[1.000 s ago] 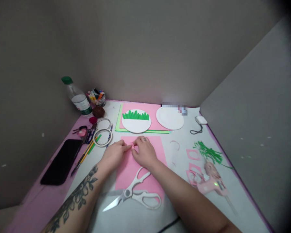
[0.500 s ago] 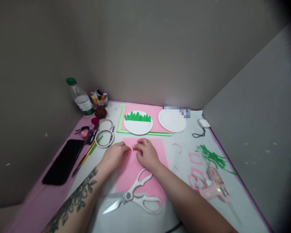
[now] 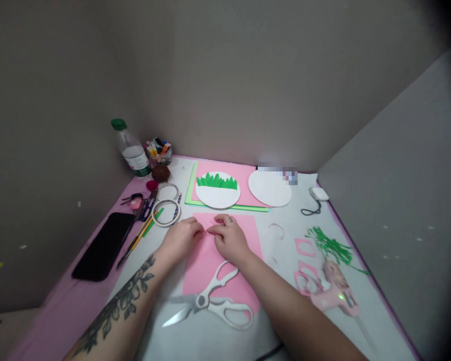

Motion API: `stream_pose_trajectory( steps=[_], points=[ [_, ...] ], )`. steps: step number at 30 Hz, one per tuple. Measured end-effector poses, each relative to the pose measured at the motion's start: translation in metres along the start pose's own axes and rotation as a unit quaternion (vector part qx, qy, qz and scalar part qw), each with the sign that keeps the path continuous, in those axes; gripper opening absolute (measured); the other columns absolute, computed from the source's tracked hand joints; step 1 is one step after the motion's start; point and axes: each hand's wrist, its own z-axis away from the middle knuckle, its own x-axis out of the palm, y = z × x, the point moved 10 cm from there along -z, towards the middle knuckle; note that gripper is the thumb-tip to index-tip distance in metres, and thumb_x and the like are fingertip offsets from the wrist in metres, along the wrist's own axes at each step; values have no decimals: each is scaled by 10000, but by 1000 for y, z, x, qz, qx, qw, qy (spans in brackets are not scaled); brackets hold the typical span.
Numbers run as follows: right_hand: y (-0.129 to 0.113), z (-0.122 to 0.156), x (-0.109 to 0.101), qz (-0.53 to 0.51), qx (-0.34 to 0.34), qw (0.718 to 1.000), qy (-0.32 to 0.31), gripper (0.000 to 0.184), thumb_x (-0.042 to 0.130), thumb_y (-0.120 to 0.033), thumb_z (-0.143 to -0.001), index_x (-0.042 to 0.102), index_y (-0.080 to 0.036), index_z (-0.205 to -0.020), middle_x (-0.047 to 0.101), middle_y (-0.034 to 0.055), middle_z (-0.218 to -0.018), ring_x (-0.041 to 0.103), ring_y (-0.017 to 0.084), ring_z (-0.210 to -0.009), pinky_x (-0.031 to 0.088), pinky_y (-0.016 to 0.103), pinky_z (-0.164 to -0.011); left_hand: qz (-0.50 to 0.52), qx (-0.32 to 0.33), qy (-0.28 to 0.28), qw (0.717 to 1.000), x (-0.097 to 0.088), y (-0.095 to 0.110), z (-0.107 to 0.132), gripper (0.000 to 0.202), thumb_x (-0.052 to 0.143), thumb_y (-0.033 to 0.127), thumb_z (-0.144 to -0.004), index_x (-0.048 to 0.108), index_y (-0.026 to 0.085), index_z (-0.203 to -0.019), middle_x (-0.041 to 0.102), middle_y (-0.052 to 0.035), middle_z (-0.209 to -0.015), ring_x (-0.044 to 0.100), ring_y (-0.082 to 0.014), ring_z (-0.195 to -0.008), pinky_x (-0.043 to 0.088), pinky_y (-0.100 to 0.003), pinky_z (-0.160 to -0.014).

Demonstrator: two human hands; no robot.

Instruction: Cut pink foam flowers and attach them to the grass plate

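Observation:
My left hand [image 3: 186, 236] and my right hand [image 3: 231, 239] meet over a sheet of pink paper [image 3: 201, 273]. Between their fingertips is a small pink paper piece [image 3: 207, 232], hard to tell from the sheet below. The fingers of both hands are closed in a pinch on it; the left fingertips are partly hidden. White-handled scissors [image 3: 202, 301] lie spread apart across the near end of the sheet, between my forearms. Behind my hands, a white paper plate [image 3: 218, 199] carries a row of green paper grass [image 3: 216, 181].
To the right are a pink glue gun [image 3: 336, 296] with a lit green light, green paper strips [image 3: 330, 245] and pink offcuts [image 3: 305, 247]. A second white plate [image 3: 269, 188] lies behind. On the left are tape rolls [image 3: 166, 213], a phone [image 3: 104, 245] and a bottle [image 3: 133, 150].
The view has shifted slightly, so everything appears a little further right. My hands stay together over the pink sheet, with small finger movements around the paper piece.

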Motion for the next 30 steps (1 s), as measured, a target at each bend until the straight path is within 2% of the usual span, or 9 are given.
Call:
stream_pose_trajectory(
  steps=[4,8,10,13,20,23,26,28,30],
  points=[
    [2,0,-9,-48,7,998,35,331,500,-22,-712,743,-231,-798,572,72,-1055,535,211,-994,478,357,-882,-25,12,-16,999,6,2,0,308,426,257,-904,685,276,-1070,644,-50,-911,607,-183,-852,394,-252,-681],
    [17,-1,-28,-129,62,983,118,318,430,-6,-696,678,-201,-734,588,56,-915,576,191,-900,491,340,-826,-50,15,-43,998,10,3,2,333,392,300,-925,674,279,-1102,627,-59,-894,598,-181,-811,375,-252,-648],
    [23,-2,-33,-146,77,977,137,310,414,-5,-675,652,-199,-718,588,44,-856,580,189,-865,489,337,-808,-53,29,-44,997,9,5,4,335,398,331,-923,663,279,-1122,629,-63,-890,597,-188,-800,378,-258,-646],
    [24,-4,-30,-138,76,979,126,290,411,-9,-678,628,-201,-692,583,38,-829,578,183,-840,485,324,-798,-50,35,-39,997,8,8,4,321,439,379,-903,670,271,-1097,635,-64,-874,599,-196,-790,383,-264,-646],
    [18,-8,-21,-96,66,989,92,250,443,-30,-714,624,-201,-693,592,34,-825,574,183,-838,475,316,-794,7,-36,28,999,7,2,-5,282,455,322,-884,709,208,-840,674,-64,-870,616,-181,-816,387,-254,-676],
    [19,-9,-19,-82,67,991,86,249,446,-28,-715,626,-199,-727,596,34,-839,572,184,-836,475,310,-768,26,-45,35,998,5,-2,-7,187,583,337,-798,680,214,-900,683,-36,-882,617,-174,-810,397,-244,-673],
    [21,-8,-18,-64,73,992,85,263,455,-28,-710,626,-189,-830,597,44,-880,561,190,-844,476,312,-758,67,-52,43,995,1,-9,-6,326,674,392,-711,630,210,-978,677,-13,-880,612,-167,-782,417,-238,-672],
    [21,-8,-17,-50,75,992,84,253,477,-39,-710,623,-179,-862,588,55,-892,551,200,-854,472,327,-777,103,-53,58,992,-2,-13,-6,353,674,400,-709,613,198,-992,672,-21,-896,610,-173,-796,434,-245,-691],
    [19,-9,-17,-35,75,993,82,192,510,-68,-722,624,-174,-833,575,65,-886,539,216,-864,460,352,-806,116,-39,72,990,-4,-14,-7,294,643,350,-744,626,186,-987,669,-45,-932,610,-183,-831,445,-258,-731]
  ],
)
